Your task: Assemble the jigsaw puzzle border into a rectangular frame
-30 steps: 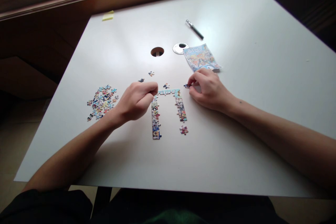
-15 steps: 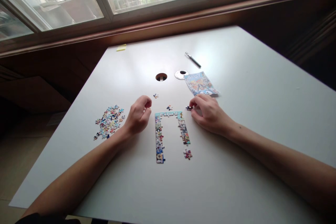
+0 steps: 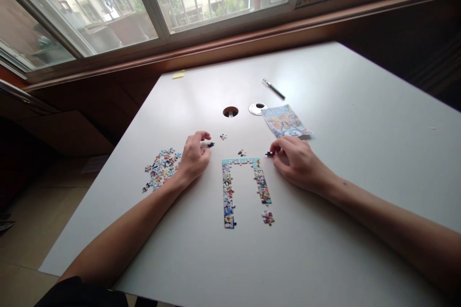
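Note:
A dark jigsaw puzzle piece (image 3: 211, 144) shows at the fingertips of my left hand (image 3: 194, 156). Its index finger and thumb are apart, with the piece in the gap between them. My right hand (image 3: 297, 160) is closed, pinching another dark puzzle piece (image 3: 269, 154) just off the frame's upper right corner. Between my hands lies a partly joined puzzle border (image 3: 228, 194), made of a top row and two sides. One loose pinkish piece (image 3: 268, 218) sits below the right side. Two more loose pieces, one upper (image 3: 223, 137) and one lower (image 3: 241, 152), lie above the top row.
A pile of several loose pieces (image 3: 162, 168) lies left of my left wrist. Beyond my right hand are a picture sheet (image 3: 285, 121), a round cover (image 3: 258, 108), a hole (image 3: 230, 112) in the white table (image 3: 324, 249) and a pen (image 3: 273, 89). Yellow tape (image 3: 178, 74) marks the far edge.
My left hand's fingers have parted, and a dark piece hidden before now shows there. My right hand keeps its pinch. The whole view has shifted slightly.

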Demonstrator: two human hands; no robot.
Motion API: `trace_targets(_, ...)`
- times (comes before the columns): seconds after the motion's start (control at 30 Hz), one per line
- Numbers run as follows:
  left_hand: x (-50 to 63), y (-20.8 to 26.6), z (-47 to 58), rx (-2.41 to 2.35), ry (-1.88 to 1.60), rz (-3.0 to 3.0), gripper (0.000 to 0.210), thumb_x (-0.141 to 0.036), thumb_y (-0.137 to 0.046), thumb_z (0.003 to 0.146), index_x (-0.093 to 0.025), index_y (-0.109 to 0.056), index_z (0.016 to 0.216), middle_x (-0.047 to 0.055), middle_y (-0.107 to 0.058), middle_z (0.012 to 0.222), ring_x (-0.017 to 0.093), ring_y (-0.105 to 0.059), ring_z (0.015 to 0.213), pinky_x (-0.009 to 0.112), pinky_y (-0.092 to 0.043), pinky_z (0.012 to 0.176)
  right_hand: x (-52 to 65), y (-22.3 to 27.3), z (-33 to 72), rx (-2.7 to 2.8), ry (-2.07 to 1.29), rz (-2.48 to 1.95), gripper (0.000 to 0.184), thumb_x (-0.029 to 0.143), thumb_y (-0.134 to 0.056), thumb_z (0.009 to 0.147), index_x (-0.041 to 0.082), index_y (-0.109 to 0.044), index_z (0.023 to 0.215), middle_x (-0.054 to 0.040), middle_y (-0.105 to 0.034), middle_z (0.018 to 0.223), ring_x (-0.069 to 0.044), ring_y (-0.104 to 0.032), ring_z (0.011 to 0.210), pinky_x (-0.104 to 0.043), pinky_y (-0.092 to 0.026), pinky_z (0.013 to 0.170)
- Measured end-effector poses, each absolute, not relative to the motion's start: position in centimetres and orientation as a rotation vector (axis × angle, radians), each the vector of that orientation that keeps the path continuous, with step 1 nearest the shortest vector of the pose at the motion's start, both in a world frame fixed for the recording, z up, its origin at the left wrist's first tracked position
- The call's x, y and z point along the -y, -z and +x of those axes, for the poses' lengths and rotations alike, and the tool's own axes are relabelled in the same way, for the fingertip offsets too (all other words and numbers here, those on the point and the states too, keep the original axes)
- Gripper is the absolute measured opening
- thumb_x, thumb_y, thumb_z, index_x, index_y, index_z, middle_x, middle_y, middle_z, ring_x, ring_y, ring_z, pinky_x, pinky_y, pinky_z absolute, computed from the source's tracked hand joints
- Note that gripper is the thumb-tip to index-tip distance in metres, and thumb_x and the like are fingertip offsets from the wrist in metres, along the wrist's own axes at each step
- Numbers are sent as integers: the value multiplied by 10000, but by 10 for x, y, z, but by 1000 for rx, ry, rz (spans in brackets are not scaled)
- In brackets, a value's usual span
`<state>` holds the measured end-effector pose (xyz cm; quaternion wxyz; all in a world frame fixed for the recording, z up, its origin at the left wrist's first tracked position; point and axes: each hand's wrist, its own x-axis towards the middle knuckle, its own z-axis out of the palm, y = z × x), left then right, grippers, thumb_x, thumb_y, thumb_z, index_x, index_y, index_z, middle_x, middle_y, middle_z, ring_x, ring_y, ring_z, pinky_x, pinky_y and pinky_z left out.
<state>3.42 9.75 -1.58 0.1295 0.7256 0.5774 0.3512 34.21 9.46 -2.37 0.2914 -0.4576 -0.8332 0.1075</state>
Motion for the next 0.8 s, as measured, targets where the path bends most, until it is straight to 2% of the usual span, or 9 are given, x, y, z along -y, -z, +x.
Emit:
trace_targets(0.33,-98,20,35,-1571,-991,2188,285,-47,-508,891,-214,-583,1110,64,-716,1041,196,-671,951,371,-554,895,-92,19,341,2150,-360,-1206,127,126,-545,827,211,-616,889,-61,-645,832,-215,-583,736,-378,-445,710)
trace_targets(0.8,-100,19,36,-1551,-972,2276,302,-41,-496,865,-203,-605,1096,59,-715,1016,203,-654,947,353,-532,895,-93,18,342,2084,-375,-1228,200,114,-550,815,202,-689,930,-63,-651,860,-195,-579,718,-355,-484,675)
